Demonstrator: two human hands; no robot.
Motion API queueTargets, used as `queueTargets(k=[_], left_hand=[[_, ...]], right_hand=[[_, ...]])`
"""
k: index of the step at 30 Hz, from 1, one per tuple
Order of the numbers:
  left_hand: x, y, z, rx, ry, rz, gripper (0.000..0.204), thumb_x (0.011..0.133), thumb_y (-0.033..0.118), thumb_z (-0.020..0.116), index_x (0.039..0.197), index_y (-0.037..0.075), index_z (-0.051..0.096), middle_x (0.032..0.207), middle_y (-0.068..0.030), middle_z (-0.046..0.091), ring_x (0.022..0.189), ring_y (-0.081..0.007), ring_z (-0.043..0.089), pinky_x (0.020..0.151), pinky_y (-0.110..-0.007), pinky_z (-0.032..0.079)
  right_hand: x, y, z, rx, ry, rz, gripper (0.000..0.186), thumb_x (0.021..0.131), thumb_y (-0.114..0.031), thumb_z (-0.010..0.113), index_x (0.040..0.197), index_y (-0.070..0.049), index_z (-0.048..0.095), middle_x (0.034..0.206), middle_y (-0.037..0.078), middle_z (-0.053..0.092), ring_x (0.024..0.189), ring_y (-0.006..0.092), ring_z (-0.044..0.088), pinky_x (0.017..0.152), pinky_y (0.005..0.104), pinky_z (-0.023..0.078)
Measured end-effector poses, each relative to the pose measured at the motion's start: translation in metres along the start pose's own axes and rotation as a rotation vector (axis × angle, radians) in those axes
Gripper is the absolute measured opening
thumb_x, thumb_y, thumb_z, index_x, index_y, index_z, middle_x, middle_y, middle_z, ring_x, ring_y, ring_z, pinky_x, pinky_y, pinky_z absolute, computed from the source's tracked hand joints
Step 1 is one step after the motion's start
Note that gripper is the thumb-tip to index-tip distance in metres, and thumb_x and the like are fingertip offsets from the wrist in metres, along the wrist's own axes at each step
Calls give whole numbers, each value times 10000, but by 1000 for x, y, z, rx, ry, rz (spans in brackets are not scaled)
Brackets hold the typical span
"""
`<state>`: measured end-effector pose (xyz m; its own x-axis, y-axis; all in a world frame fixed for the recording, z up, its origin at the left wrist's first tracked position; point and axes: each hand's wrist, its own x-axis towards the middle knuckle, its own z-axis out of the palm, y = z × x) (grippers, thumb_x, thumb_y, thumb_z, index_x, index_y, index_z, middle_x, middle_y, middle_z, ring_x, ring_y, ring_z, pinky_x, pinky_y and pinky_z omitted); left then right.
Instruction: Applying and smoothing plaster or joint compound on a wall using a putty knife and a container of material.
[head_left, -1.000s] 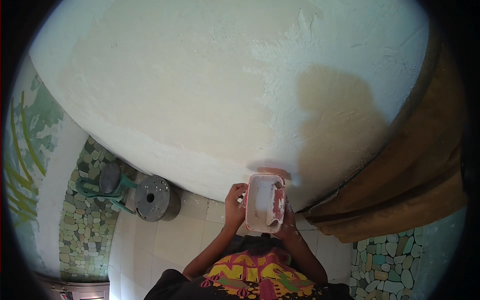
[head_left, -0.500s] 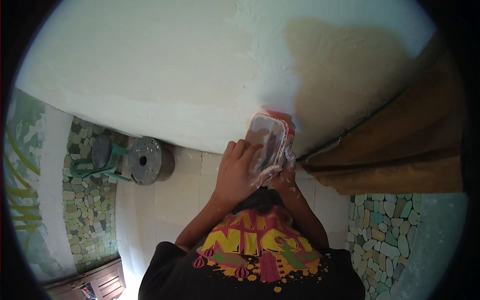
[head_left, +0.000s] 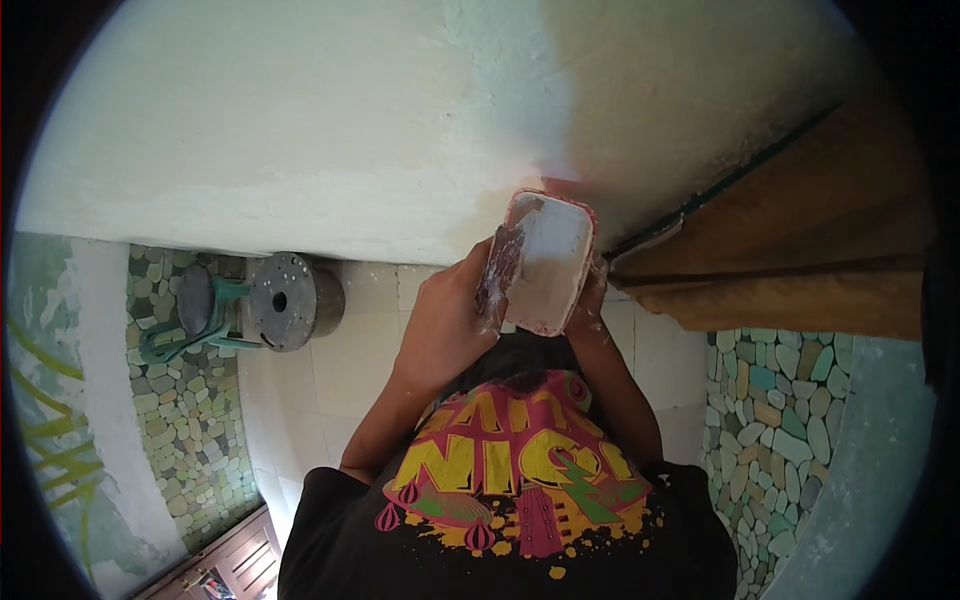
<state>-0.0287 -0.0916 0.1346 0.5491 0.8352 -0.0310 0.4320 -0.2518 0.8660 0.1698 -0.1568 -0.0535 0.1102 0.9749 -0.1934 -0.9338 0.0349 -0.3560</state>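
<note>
My left hand [head_left: 442,318] is closed round a flat, dark scraper [head_left: 503,262] smeared with white paste. The scraper's face lies along the left rim of a rectangular tub. This tub [head_left: 566,236] has a reddish rim and a whitish inside, with paste smeared on its walls. My right hand [head_left: 590,302] grips it from the right side and below; most of its fingers are hidden behind the tub. White smears show on both hands. Just beyond the tub rises a pale wall [head_left: 300,130] with rough, patchy coating.
A brown curtain [head_left: 790,250] hangs on the right. At left stand a grey round drum-like object [head_left: 325,300] with a holed top and a green chair [head_left: 225,318]. Pale floor tiles [head_left: 330,385] lie below, bordered by pebble-patterned strips [head_left: 775,430] on both sides.
My left hand has drawn back from over the tub to its left edge, bringing the scraper into view. The tub has turned, so its inside shows more. The whole view has shifted slightly.
</note>
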Motion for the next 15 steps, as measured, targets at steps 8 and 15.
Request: queueTargets(k=[8,15], left_hand=[[18,-1,16,184,-172,46,756,793,35,642,1479,16,326,912,-324,674,820,-513,663,749,-574,532],[29,-14,44,232,-200,-14,812,782,-12,639,1491,46,247,937,-338,671,929,-534,638,765,-625,507]], right_hand=[[4,6,1,95,-94,43,562,997,-351,642,1445,-36,513,1359,156,645,1226,296,646,1087,473,507],[3,11,-14,89,-100,36,538,1004,-342,635,1437,-45,520,1353,143,650,1225,280,648,1073,468,519]])
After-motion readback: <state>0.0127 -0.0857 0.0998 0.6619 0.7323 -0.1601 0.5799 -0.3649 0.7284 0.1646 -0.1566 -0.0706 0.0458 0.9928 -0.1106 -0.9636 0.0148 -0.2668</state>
